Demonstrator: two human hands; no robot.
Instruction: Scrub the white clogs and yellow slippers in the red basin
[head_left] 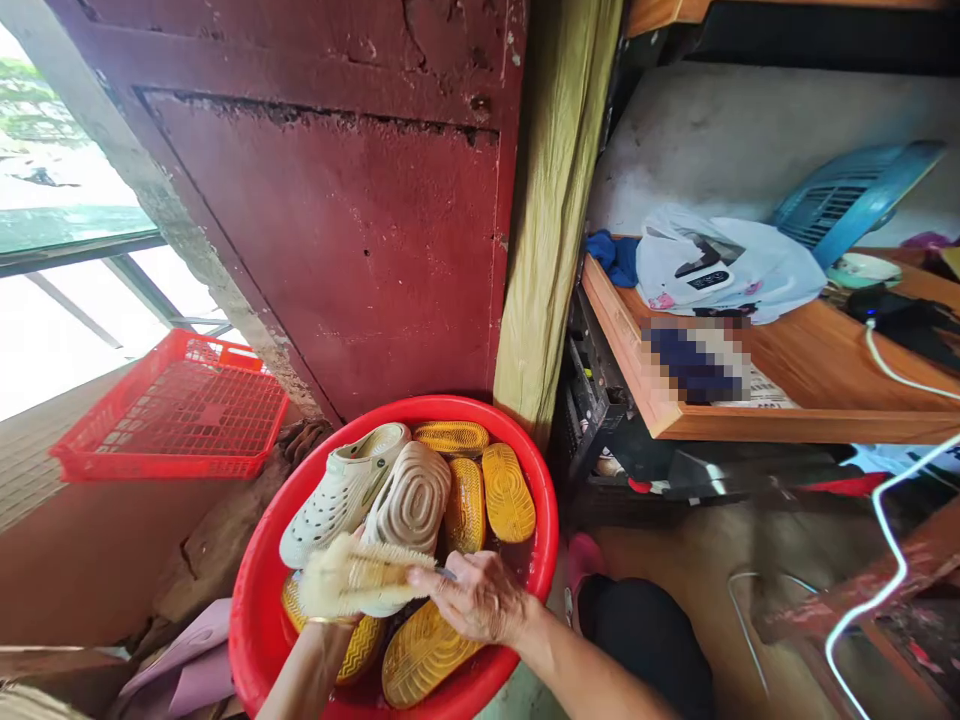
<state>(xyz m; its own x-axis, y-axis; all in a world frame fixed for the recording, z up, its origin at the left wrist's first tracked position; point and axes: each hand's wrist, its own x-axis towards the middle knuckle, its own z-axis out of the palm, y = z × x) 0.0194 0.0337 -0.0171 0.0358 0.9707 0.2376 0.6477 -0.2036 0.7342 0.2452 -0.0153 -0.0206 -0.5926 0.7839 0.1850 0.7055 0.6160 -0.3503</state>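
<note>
My right hand (480,597) is closed round the handle of a scrubbing brush (367,572) with pale bristles. The brush lies across a pale clog (411,497) whose ridged sole faces up. My left hand (335,630), mostly hidden behind the bristles, grips that clog near its lower end; a bit of a finger shows at the clog's side. Another pale clog with holes (330,505) leans beside it on the left. Several yellow slippers (508,492) lie around them, in a red basin (545,480) with some water.
Left of the basin is a red plastic crate (202,425); pink footwear (199,655) lies below it. A dark red door (337,250) stands behind. On the right, a wooden table (825,420) bears a plastic bag (772,265) and a blue fan (847,205). A white cable (892,535) hangs down.
</note>
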